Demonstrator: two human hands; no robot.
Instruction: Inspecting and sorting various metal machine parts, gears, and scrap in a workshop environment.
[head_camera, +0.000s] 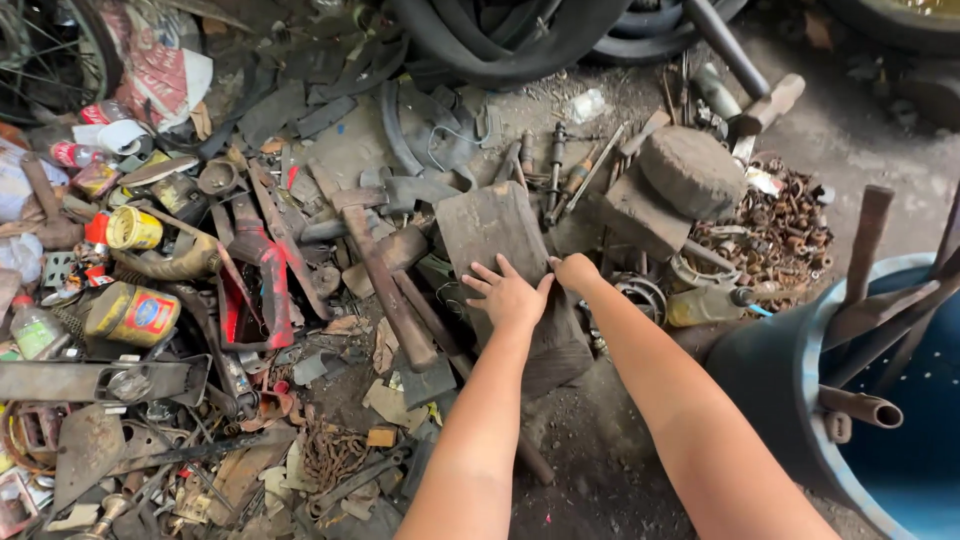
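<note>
The wooden block (505, 262) is dark grey-brown, grimy. Beside it, a clamp (262, 285) shows chipped red paint — two tins (133, 313) are yellow, one with a blue label. The barrel (880, 440) is bright blue; the nuts (775, 225) — rust-brown.

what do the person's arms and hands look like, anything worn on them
Both arms are bare from the bottom edge of the picture to the wrists, with no sleeves in view. The left hand and right hand wear no gloves, and no watch, bracelet or ring can be seen. The fingers of the left hand are uncovered, with short nails.
</note>
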